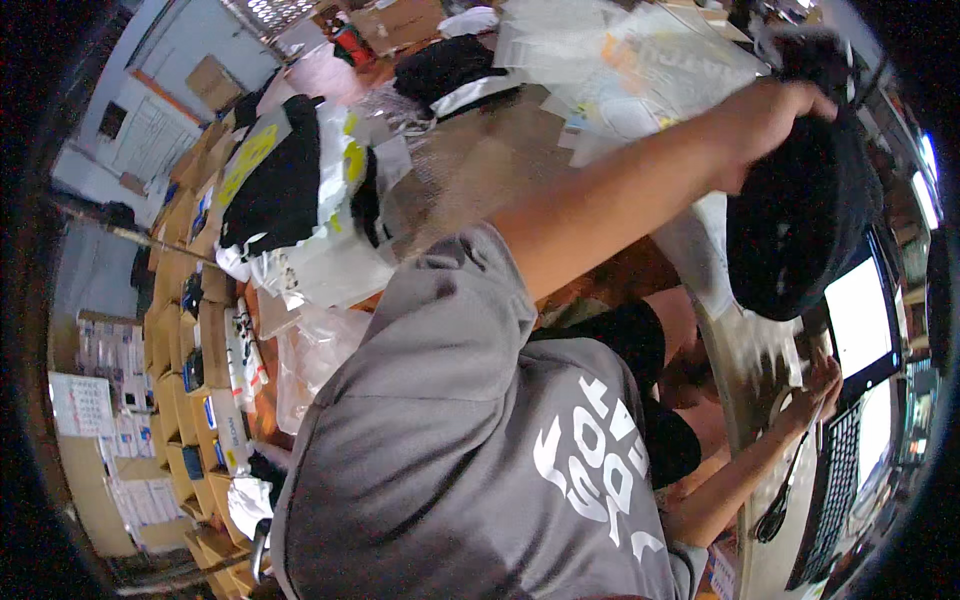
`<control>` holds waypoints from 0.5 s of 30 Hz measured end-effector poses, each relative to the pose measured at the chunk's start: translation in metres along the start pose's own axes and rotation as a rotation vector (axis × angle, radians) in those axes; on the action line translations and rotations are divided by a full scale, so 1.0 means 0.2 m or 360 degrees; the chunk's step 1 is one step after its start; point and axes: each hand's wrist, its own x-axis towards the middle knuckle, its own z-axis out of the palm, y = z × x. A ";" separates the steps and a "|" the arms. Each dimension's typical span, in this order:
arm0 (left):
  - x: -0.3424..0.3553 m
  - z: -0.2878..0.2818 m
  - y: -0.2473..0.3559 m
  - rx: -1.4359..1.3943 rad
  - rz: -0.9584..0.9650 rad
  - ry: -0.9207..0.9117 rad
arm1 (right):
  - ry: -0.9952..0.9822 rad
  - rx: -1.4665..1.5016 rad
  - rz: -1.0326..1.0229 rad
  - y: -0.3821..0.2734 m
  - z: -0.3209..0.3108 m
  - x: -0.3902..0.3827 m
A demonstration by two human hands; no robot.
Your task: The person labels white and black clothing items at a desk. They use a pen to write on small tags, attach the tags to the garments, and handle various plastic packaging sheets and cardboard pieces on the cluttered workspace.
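Observation:
My left arm reaches across to the upper right. My left hand (pixel 765 130) is closed on the upper edge of a bulky black cloth item (pixel 795 225), whose exact kind I cannot make out. Lower down, my right hand (pixel 818 392) is over the pale desk (pixel 735 375) beside a lit screen (pixel 862 315), its fingers pinched together. A thin dark cord (pixel 795 465) runs from near those fingers to a small dark loop on the desk. Whether the fingers grip the cord is too small to tell.
A black keyboard (pixel 830 500) lies along the desk's right side. Clear plastic sheets (pixel 640 60) cover the far surface. Black garments with yellow print (pixel 275 185) lie in a pile at left, near cardboard shelf bins (pixel 175 370). My legs are under the desk's edge.

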 end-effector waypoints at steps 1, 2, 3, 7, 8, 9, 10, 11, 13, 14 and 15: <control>-0.03 0.04 0.09 0.0141 0.0103 0.0117 | -0.0024 -0.0002 -0.0018 0.07 -0.05 0.04; -0.15 0.08 0.24 0.0342 0.0226 0.0294 | -0.0087 0.0072 -0.0017 0.11 0.05 0.04; -0.11 0.01 0.27 0.0248 0.0229 0.0122 | 0.0022 0.0044 0.0074 0.01 0.04 -0.01; -0.58 -0.03 0.77 0.0607 0.0831 0.0364 | 0.0000 -0.0038 0.0163 -0.03 0.12 -0.01; -0.70 -0.07 0.86 0.0626 0.1068 0.0522 | 0.0008 0.0026 0.0167 -0.03 0.12 -0.01; -0.80 -0.12 0.97 0.0734 0.1232 0.0623 | 0.0020 0.0079 0.0171 -0.03 0.12 -0.02; -0.91 -0.17 1.08 0.0839 0.1397 0.0725 | 0.0016 0.0086 0.0161 -0.03 0.09 -0.01; -1.01 -0.21 1.20 0.0947 0.1412 0.0643 | 0.0013 0.0096 0.0154 -0.01 0.06 0.00; -1.17 -0.29 1.39 0.1042 0.1481 0.0720 | -0.0025 0.0142 0.0155 0.00 0.00 0.02; -1.22 -0.34 1.47 0.1026 0.1527 0.0883 | -0.0005 0.0090 0.0160 -0.02 0.00 0.02; -1.29 -0.41 1.59 0.1014 0.1572 0.1040 | 0.0020 0.0043 0.0164 -0.04 0.01 0.01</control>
